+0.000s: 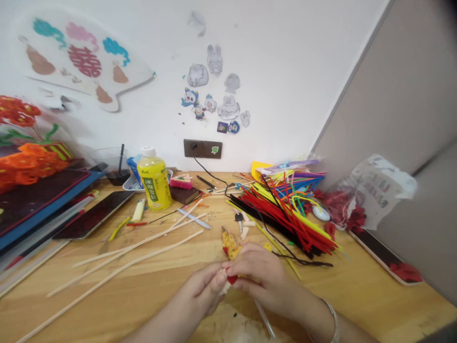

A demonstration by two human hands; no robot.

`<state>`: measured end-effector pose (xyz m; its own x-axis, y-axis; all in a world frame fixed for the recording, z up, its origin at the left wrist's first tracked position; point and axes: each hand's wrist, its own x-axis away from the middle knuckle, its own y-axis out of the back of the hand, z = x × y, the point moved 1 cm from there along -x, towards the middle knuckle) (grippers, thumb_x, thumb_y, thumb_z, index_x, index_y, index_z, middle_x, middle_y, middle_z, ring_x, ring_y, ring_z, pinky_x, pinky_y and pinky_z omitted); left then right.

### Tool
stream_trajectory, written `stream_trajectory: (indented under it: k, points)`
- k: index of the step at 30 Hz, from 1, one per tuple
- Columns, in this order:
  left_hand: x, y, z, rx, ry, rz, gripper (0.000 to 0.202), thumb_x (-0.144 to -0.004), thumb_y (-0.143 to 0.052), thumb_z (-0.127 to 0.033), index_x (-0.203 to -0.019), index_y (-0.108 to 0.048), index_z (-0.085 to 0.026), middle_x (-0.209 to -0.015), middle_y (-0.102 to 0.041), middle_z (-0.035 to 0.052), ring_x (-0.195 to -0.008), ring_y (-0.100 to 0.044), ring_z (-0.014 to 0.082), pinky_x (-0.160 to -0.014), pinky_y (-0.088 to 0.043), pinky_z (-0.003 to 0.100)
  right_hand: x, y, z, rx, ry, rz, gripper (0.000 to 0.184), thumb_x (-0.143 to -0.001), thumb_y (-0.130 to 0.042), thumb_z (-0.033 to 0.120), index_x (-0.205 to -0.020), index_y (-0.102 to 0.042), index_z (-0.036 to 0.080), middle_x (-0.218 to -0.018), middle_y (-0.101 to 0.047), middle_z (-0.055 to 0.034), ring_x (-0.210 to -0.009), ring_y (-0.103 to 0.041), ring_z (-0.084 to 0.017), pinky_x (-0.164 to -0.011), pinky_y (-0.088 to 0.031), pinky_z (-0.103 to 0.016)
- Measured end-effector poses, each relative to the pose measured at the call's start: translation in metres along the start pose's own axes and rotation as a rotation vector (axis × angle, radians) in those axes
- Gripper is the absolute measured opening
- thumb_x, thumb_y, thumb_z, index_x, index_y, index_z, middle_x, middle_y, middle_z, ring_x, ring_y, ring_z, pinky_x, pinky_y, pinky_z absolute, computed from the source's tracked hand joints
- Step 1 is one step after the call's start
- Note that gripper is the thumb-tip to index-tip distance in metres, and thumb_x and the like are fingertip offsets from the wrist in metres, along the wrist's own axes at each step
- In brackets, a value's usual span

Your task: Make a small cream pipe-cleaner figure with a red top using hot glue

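My left hand (204, 289) and my right hand (263, 278) meet low in the middle of the wooden table (143, 286). Both pinch a small yellow and red pipe-cleaner piece (230, 245) that sticks up between the fingertips. A red bit shows right where the fingers touch. A bracelet circles my right wrist. A thin pale stick runs down from under my right hand.
A heap of coloured pipe cleaners (285, 209) lies to the right, beside a plastic bag (371, 188) with red pieces. Several long wooden sticks (124, 257) lie left. A yellow bottle (154, 180), a tablet (94, 214), stacked boards and orange pipe-cleaner flowers (28, 164) stand at the left.
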<state>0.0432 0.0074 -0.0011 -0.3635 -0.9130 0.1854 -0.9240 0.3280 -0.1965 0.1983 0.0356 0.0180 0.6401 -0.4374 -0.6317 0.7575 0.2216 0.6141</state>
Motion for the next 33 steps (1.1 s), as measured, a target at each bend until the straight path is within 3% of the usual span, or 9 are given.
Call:
stream_trajectory:
  k: [14,19,23,33]
  points:
    - [-0.001,0.0,0.003,0.066,0.0,0.036,0.043,-0.063,-0.063,-0.06,-0.068,-0.056,-0.018,-0.053,-0.033,-0.0087,-0.046,-0.022,0.0073,-0.044,-0.014,0.023,0.002,-0.002,-0.004,-0.034,-0.024,-0.03,0.014,-0.088,-0.053,0.025,-0.097,-0.062,0.019,-0.086,-0.069,-0.0046,-0.081,-0.058,-0.015,-0.076,-0.048,-0.029]
    - [-0.001,0.005,0.006,0.011,-0.116,0.035,0.044,-0.07,-0.057,-0.061,-0.076,-0.059,-0.018,-0.053,-0.038,-0.0078,-0.046,-0.029,0.0086,-0.045,-0.023,0.022,0.001,-0.004,-0.003,-0.094,-0.119,-0.104,0.022,-0.087,-0.054,0.032,-0.105,-0.061,0.021,-0.092,-0.068,-0.0053,-0.086,-0.06,-0.016,-0.079,-0.047,-0.03]
    - [-0.003,0.009,0.013,-0.011,-0.188,0.036,0.043,-0.074,-0.053,-0.061,-0.076,-0.059,-0.018,-0.056,-0.042,-0.0059,-0.048,-0.035,0.0098,-0.046,-0.028,0.022,0.0,-0.004,-0.001,-0.121,-0.146,-0.146,0.021,-0.086,-0.055,0.035,-0.101,-0.062,0.021,-0.091,-0.068,-0.005,-0.088,-0.061,-0.016,-0.081,-0.046,-0.03]
    - [-0.001,0.008,0.015,-0.009,-0.162,0.047,0.041,-0.075,-0.052,-0.059,-0.073,-0.057,-0.018,-0.056,-0.04,-0.0062,-0.051,-0.033,0.01,-0.048,-0.025,0.023,0.005,-0.013,-0.003,-0.151,-0.162,-0.175,0.018,-0.085,-0.057,0.032,-0.098,-0.064,0.022,-0.086,-0.062,-0.0044,-0.081,-0.059,-0.015,-0.072,-0.049,-0.028]
